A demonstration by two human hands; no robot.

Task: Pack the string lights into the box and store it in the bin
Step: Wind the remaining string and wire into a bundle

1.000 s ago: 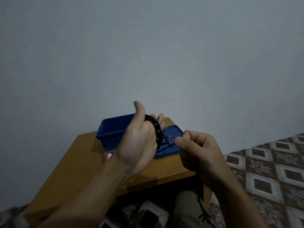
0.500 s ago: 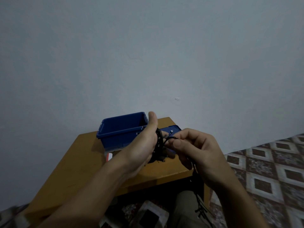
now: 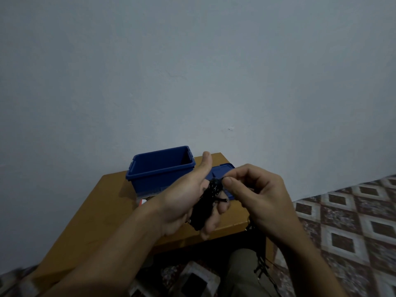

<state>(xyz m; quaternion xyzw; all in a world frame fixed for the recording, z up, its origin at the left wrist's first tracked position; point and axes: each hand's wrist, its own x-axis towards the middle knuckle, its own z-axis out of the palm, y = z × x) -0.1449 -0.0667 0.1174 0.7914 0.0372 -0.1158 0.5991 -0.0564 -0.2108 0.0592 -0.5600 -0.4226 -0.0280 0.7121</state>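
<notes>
Black string lights [image 3: 211,198] lie coiled round the left hand [image 3: 182,202], in front of the open, upright blue bin [image 3: 150,174].

right hand [image 3: 259,198] moved in | now pinches string lights [image 3: 211,198] | left hand [image 3: 186,196] lowered
</notes>
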